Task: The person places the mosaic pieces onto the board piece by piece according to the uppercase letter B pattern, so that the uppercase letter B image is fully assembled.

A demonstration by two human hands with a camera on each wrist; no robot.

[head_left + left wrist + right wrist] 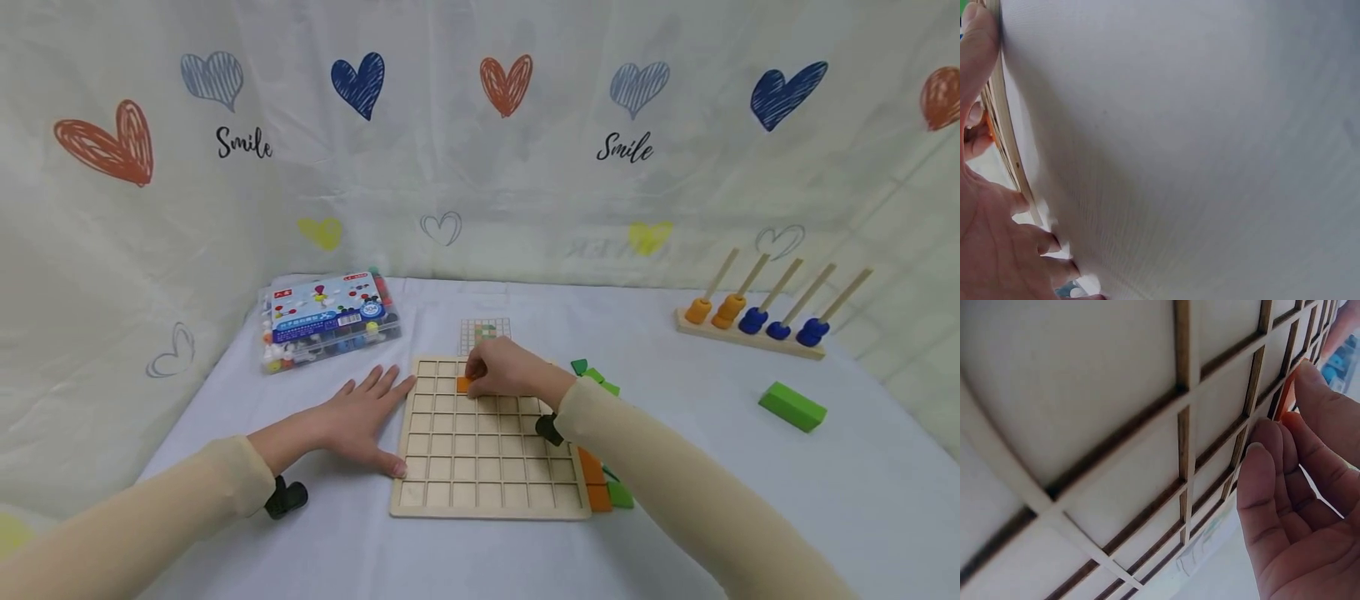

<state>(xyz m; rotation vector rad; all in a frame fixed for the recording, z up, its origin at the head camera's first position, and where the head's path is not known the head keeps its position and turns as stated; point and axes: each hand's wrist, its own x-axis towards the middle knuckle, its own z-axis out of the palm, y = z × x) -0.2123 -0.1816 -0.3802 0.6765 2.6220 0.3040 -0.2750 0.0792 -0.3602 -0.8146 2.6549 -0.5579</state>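
And there it was: an orange piece (462,385), pinched between the thumb and fingers of the right hand (506,368), at the upper left part of the wooden grid board (463,447) in the centre of the frame! It was seen in the third column from the left, second row down; whether it was fully seated in its cell could not be told. Over on the left, the left hand (352,425) was spread wide, its thumb laid on the board's left rim, its forefinger brought close to that rim higher up.

To the containers! At the left, a clear plastic case (330,340) was packed with small coloured pieces (372,327), topped by a blue label card (330,304). At the right, a peg stand (738,335) was loaded with orange beads (729,312) on its two leftmost pegs and blue beads (752,321) on the other three.

Now the edges: the board's right rim was lined by orange blocks (597,497) and green blocks (621,494), partly hidden by the right sleeve (652,467). Just beyond the top rim, a printed card (483,332) was partly covered by the right hand. Wide room was left on the white cloth (315,550) at the lower left, and more towards the long green block (792,407) at the right.
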